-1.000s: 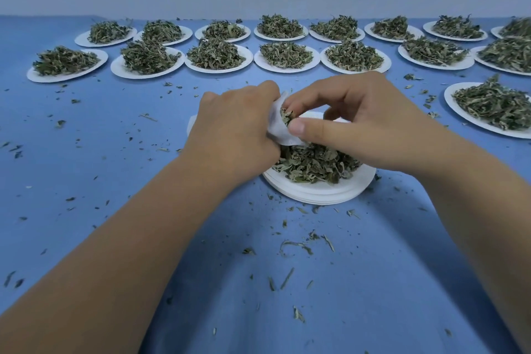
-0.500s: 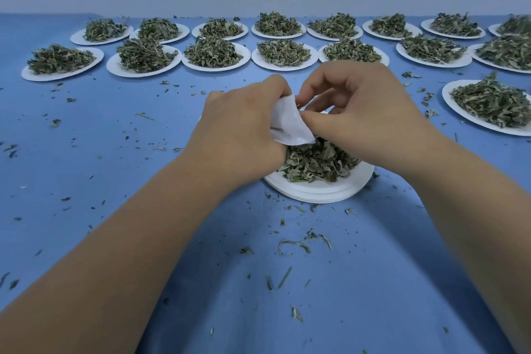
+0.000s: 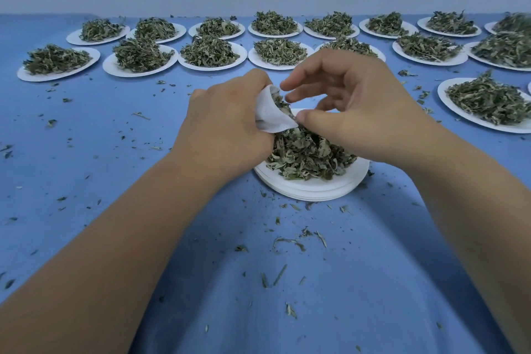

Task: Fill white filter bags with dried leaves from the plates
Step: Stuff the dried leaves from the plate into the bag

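I am gripping the white filter bag (image 3: 271,115) in my left hand (image 3: 227,129), fingers curled round its body, so that only the open mouth and one flank are showing past my knuckles. The bag is hanging just above the near heap of dried leaves (image 3: 307,158), which is sitting on a stack of white plates (image 3: 313,192) in front of me.

I am judging the bag to be thin, soft and almost weightless. It is creasing in my fist and will collapse shut if I squeeze near the lip, so the place to hold it is low on the body, leaving the mouth free. The leaves look light, brittle and springy. They will crumble under a hard pinch and scatter easily, as the leaf crumbs (image 3: 287,241) lying on the blue tablecloth (image 3: 287,296) suggest. Small, loose pinches, fed in over the stack, should be losing the least.

My right hand (image 3: 353,106) is arching over the bag's mouth, palm down, wrist raised above the heap. Its fingers are loosely curved and apart, two fingertips (image 3: 288,98) reaching toward the leaves at the opening, while my thumb tip is touching the bag's lower lip. I cannot see anything pinched in it.

Both forearms are angling in from the near corners and meeting over the stack. The filled plates (image 3: 488,100) are lying well apart from my hands, toward the far edge and my right.
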